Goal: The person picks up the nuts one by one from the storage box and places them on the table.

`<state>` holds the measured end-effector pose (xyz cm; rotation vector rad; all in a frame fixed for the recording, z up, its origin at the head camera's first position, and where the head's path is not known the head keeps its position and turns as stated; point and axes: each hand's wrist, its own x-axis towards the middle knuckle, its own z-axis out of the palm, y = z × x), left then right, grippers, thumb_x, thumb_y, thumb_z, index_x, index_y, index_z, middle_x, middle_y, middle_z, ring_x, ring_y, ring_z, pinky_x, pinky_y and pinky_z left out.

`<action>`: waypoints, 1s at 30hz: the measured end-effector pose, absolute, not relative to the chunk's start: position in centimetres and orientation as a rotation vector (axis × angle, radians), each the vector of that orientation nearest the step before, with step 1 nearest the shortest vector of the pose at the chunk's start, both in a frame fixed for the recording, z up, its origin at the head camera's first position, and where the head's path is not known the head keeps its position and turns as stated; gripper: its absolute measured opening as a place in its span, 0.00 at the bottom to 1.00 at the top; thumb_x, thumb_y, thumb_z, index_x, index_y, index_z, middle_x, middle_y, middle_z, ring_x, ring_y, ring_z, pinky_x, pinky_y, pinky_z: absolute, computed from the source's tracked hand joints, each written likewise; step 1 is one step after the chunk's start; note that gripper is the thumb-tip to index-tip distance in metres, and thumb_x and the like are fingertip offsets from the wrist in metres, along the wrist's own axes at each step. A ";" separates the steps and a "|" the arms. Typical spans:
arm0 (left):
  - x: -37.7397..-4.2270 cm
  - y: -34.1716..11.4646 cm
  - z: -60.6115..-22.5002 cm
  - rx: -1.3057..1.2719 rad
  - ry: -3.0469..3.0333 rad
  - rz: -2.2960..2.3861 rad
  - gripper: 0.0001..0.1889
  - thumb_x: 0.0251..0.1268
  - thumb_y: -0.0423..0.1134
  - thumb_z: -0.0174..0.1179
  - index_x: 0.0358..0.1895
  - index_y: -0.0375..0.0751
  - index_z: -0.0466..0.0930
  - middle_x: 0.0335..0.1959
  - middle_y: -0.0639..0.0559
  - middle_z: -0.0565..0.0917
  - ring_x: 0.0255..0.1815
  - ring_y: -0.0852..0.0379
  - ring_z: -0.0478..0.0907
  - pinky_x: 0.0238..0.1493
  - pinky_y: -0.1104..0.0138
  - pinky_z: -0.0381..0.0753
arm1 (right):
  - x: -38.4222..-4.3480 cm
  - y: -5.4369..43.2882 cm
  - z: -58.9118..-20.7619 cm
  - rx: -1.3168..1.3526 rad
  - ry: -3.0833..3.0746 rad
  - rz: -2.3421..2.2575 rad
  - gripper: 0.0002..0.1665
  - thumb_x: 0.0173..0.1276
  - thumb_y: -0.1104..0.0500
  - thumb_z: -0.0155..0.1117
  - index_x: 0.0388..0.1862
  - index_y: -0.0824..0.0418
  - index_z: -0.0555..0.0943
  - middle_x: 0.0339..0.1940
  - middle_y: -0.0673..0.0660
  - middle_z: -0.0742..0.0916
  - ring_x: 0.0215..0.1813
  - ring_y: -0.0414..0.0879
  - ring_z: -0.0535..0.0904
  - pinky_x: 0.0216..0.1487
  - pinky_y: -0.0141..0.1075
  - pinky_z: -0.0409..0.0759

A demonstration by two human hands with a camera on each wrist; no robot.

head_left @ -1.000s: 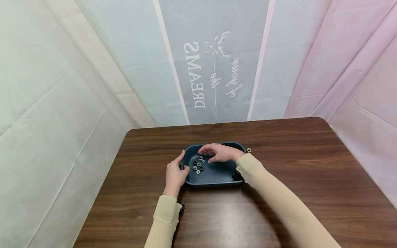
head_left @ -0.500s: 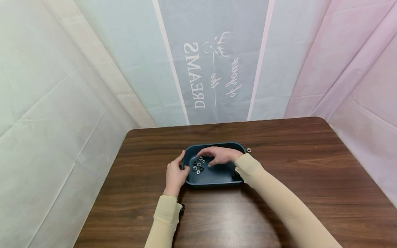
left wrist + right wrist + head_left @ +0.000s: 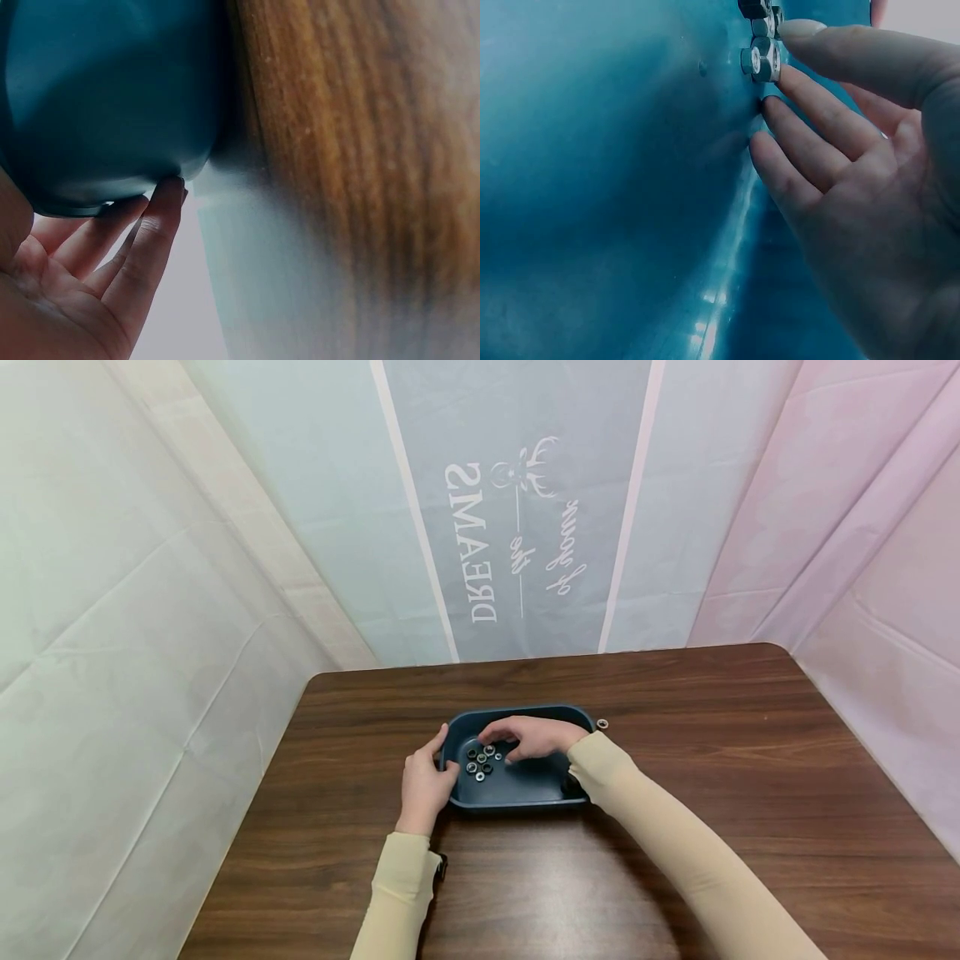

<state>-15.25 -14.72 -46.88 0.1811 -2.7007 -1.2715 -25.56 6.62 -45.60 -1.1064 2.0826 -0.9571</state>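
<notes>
A dark blue tray (image 3: 517, 800) with several silver and dark nuts (image 3: 482, 758) near its left end stands on the table. My left hand (image 3: 426, 787) grips the tray's left end, thumb over the rim and fingers against the outer wall. In the left wrist view those fingers (image 3: 154, 232) press under the tray's side. My right hand (image 3: 534, 737) reaches inside the tray, thumb apart from the fingers. The right wrist view has its fingertips at the tray floor, one at a silver hex nut (image 3: 767, 61); nothing is pinched.
One more nut (image 3: 602, 724) lies on the table just beyond the tray's right end. Brown wooden table (image 3: 712, 727) surrounds the tray. Printed cloth (image 3: 540, 527) hangs behind the far edge, and pale sheets hang at both sides.
My right hand has come down lower into the tray. Two nuts by its fingertips have shifted slightly right and toward me. The left hand and tray have stayed in place.
</notes>
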 end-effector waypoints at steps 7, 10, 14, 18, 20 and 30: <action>-15.2 -14.6 -46.9 0.175 -2.698 -1.253 0.33 0.55 0.28 0.61 0.67 0.51 0.71 0.47 0.44 0.84 0.14 0.56 0.70 0.19 0.64 0.71 | -25.5 6.7 -45.6 -1.107 2.076 -0.980 0.32 0.61 0.74 0.62 0.65 0.64 0.72 0.58 0.58 0.80 0.60 0.50 0.74 0.60 0.47 0.69; -15.2 -14.6 -46.9 0.171 -2.699 -1.241 0.33 0.54 0.28 0.61 0.67 0.51 0.71 0.47 0.44 0.84 0.13 0.57 0.69 0.19 0.65 0.71 | -25.5 6.6 -45.6 -1.113 2.064 -0.978 0.32 0.60 0.74 0.63 0.65 0.65 0.71 0.54 0.59 0.81 0.58 0.52 0.75 0.59 0.48 0.70; -15.2 -14.6 -46.8 0.171 -2.696 -1.235 0.33 0.54 0.28 0.61 0.67 0.51 0.72 0.46 0.43 0.84 0.15 0.57 0.70 0.20 0.65 0.71 | -25.6 6.5 -45.7 -1.114 2.059 -0.976 0.34 0.58 0.75 0.65 0.65 0.65 0.71 0.50 0.60 0.82 0.54 0.53 0.76 0.56 0.48 0.72; -15.2 -14.6 -46.7 0.168 -2.695 -1.243 0.33 0.54 0.28 0.61 0.67 0.50 0.71 0.46 0.42 0.84 0.16 0.57 0.71 0.21 0.64 0.71 | -25.7 6.3 -46.0 -1.120 2.090 -0.952 0.34 0.56 0.74 0.67 0.63 0.64 0.73 0.45 0.58 0.82 0.49 0.51 0.77 0.53 0.45 0.74; -15.2 -14.6 -46.7 0.168 -2.695 -1.247 0.33 0.54 0.28 0.61 0.67 0.49 0.71 0.46 0.42 0.84 0.16 0.57 0.71 0.21 0.64 0.71 | -25.7 6.2 -46.1 -1.117 2.105 -0.941 0.33 0.55 0.74 0.67 0.62 0.64 0.73 0.44 0.57 0.82 0.48 0.50 0.77 0.53 0.44 0.74; -15.2 -14.6 -46.7 0.168 -2.689 -1.246 0.33 0.54 0.28 0.61 0.67 0.50 0.72 0.45 0.42 0.84 0.17 0.57 0.72 0.21 0.64 0.72 | -25.9 5.8 -46.6 -1.106 2.164 -0.877 0.32 0.54 0.72 0.70 0.60 0.62 0.75 0.40 0.53 0.82 0.43 0.45 0.77 0.48 0.39 0.75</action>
